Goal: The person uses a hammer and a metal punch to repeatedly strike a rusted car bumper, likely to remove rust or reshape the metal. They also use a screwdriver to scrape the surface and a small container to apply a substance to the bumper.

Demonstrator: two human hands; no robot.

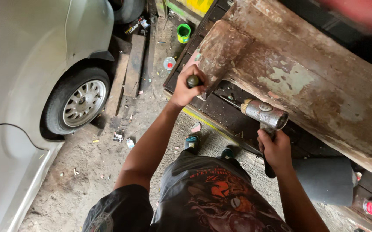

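Rust covers the long metal panel (306, 73) that lies slanted across a dark table (233, 120), its paint flaking in pale green patches. The left hand (185, 88) is clenched around a dark round handle (193, 80), pressed against the panel's near corner. The right hand (275, 150) grips the black shaft of a hammer (265, 114) — its steel head hovers just beside the panel's lower edge, above the table. A grey cylinder (325, 180) sits near the right wrist. On the dirt floor (87, 172) to the left stands a silver car (27, 64), its wheel (83, 103) close by — a green can (183, 32) lies further off.
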